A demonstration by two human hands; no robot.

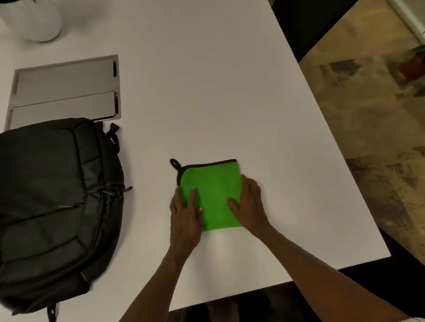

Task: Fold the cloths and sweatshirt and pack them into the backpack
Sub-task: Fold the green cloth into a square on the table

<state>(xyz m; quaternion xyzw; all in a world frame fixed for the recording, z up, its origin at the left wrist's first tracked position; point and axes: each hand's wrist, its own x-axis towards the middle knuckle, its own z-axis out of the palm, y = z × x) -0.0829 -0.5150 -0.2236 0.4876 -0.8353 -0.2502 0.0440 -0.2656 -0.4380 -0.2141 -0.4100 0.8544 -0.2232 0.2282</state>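
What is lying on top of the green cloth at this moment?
Both hands rest on the green cloth: the left hand along its left edge, the right hand on its right edge. The parts under the hands are hidden.

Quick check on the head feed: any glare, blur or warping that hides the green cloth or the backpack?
Head view: green cloth sharp and evenly lit, both hands flat on it; a soft bright patch on the white table just below it; black backpack dark, seams still readable; table edges bow from the wide-angle lens; white vase top left slightly soft.
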